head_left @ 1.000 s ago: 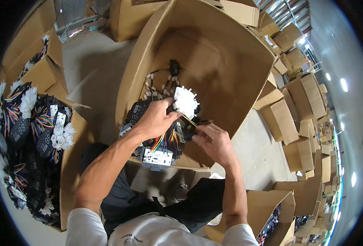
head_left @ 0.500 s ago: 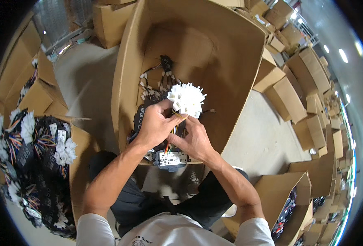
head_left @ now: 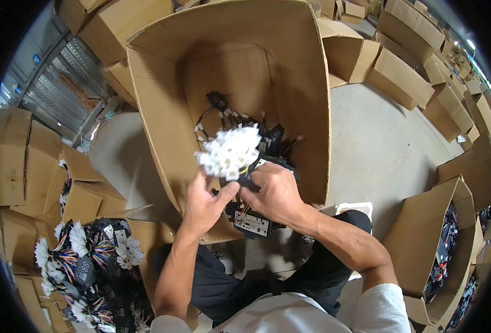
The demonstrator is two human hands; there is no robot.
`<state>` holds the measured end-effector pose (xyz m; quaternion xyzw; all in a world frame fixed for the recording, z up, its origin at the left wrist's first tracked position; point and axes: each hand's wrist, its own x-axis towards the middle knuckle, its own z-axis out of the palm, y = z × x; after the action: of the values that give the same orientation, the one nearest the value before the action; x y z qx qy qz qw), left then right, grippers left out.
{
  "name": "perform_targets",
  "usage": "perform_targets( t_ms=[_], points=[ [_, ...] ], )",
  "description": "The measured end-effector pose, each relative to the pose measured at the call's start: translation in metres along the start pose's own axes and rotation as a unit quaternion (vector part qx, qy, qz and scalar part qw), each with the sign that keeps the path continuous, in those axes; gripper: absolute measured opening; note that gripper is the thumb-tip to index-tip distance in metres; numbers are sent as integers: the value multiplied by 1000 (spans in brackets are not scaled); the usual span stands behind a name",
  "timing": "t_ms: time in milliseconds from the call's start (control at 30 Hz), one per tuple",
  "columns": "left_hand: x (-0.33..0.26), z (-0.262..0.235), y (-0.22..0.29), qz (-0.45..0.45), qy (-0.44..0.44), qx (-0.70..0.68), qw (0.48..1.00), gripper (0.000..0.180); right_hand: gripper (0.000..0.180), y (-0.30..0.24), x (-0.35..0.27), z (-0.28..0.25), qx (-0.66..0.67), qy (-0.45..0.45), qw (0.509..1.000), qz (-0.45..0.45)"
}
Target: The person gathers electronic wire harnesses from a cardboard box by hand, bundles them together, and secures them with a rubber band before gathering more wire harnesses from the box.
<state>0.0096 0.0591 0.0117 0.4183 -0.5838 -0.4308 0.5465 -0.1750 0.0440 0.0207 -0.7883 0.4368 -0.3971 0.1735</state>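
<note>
A thick bundle of white plastic connectors stands up in front of me, its wires gathered below by a thin yellow tie. My left hand is closed round the near left side of the bundle, thumb pressed towards the wires. On the other side, my right hand grips the bundle too, fingers curled and partly hidden behind the wires. Beneath my hands hangs a black module with a pale circuit board, coloured wires running up from it. More black display modules with loose leads lie inside the large cardboard box.
At lower left, a carton holds a heap of finished-looking wired bundles with white connectors. An open carton with dark parts stands at right. Many cartons line the far right; a metal rack is at far left.
My view has swung, shifting the surroundings. The connector bundle now leans left, and my right hand has rolled over, its back facing up, with fingers curled more tightly.
</note>
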Motion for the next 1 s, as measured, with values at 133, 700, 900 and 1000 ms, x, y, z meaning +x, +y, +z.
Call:
perform_targets(
  t_ms=[133, 700, 900, 1000],
  points=[
    [2, 8, -11, -89, -16, -51, 995, 38, 31, -4, -7, 7, -16, -33, 998, -52],
    [1, 7, -22, -85, -53, -145, 984, 60, 37, -1, 9, -38, 136, 104, 981, -88],
    [4, 12, -25, -89, 18, -241, 966, 63, 29, -1, 0, -30, 142, 87, 978, -128],
    [6, 9, -22, -146, 32, -254, 956, 61, 31, 0, -9, -18, 74, 85, 974, -198]
  ],
)
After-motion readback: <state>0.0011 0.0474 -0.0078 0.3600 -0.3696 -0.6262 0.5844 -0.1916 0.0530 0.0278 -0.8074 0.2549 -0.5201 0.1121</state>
